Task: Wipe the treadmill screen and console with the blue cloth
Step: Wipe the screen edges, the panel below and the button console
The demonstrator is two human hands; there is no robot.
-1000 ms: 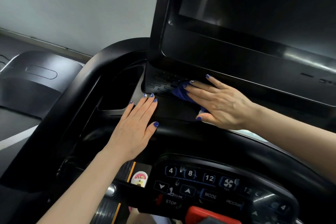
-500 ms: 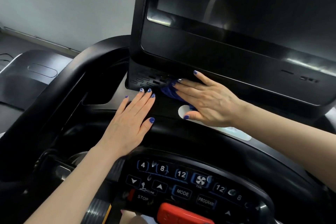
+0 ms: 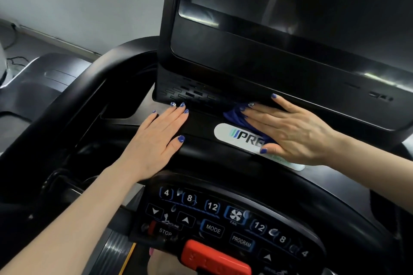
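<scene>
The dark treadmill screen [image 3: 301,6] stands upright at the top right, above the black console [image 3: 201,123]. My right hand [image 3: 292,131] lies flat with straight fingers on the blue cloth [image 3: 234,116], pressing it against the console ledge just under the screen's lower frame. Most of the cloth is hidden under the palm. My left hand [image 3: 156,138] rests flat on the console ledge to the left, fingertips near the vent slots [image 3: 190,94].
A white brand label [image 3: 237,136] sits on the ledge, partly under my right hand. Below is the button panel [image 3: 212,214] with speed, incline, fan, mode and stop keys, and a red safety key [image 3: 214,259]. A curved black handrail [image 3: 73,96] runs left.
My right hand has slid the blue cloth to the right along the ledge, uncovering the white label. My left hand stays flat on the console. The camera has shifted.
</scene>
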